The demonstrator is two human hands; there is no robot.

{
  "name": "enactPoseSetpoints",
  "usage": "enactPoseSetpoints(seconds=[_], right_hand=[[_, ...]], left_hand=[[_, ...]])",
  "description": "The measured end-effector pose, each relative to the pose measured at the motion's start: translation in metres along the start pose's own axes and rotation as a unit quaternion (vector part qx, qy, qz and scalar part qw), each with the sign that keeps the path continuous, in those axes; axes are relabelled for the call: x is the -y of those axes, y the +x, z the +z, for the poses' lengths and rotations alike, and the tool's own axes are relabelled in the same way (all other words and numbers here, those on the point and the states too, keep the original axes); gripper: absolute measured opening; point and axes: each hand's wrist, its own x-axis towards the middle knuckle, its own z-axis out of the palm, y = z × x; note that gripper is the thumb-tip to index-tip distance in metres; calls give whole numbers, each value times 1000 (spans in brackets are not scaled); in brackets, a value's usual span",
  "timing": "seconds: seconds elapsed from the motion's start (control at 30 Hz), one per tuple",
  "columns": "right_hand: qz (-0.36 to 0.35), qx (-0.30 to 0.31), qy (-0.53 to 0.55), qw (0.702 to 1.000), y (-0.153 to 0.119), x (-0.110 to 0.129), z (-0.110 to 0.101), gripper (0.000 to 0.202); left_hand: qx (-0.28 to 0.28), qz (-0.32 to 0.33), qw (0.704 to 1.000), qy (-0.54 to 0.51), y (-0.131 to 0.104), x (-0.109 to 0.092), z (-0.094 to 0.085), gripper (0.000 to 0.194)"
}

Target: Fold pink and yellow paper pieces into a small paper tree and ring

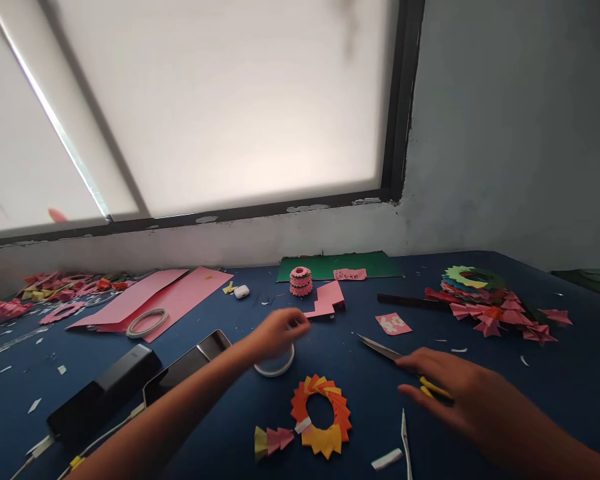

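Note:
My left hand (pixel 280 333) is over the blue table with its fingers curled together; what they hold, if anything, is hidden. Below it lies a roll of white tape (pixel 275 370), partly covered by the hand. On the right, my right hand (pixel 445 387) hovers around scissors (pixel 380 348) with yellow handles, thumb and fingers apart. Between the hands lies a ring of folded orange and yellow paper (pixel 343 407). A small pink and yellow folded paper chain (pixel 275 440) lies at its left, with a white strip (pixel 303 425) at the join. Tweezers (pixel 406 440) lie near my right hand.
Pink sheets (pixel 200 293) carry another tape roll (pixel 147 323) at left. A phone (pixel 187 367) and a black device with cables (pixel 105 393) lie near my left arm. Stacked paper rings (pixel 301 283) stand behind; folded pieces (pixel 510 313) heap at right. A green mat (pixel 320 268) lies by the wall.

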Motion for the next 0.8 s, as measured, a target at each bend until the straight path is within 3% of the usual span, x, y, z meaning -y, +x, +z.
enactPoseSetpoints(seconds=[0.1,0.2,0.3,0.43,0.63,0.8], right_hand=[[-105,-32,66,992,18,39,4,33],[-167,-57,123,977,30,59,14,25],[-174,-72,176,966,34,59,24,30],[-162,-41,209,964,33,54,32,32],[-157,-26,130,979,30,53,35,34],[-140,-34,126,982,31,46,25,28]], left_hand=[[94,36,991,-83,-38,-32,27,18],[115,31,981,-154,-57,-42,41,21],[117,10,970,-214,-58,-33,44,34],[143,-7,954,-264,-53,-20,46,45],[132,-9,956,-260,-56,-20,51,38],[112,2,965,-238,-60,-25,39,31]])
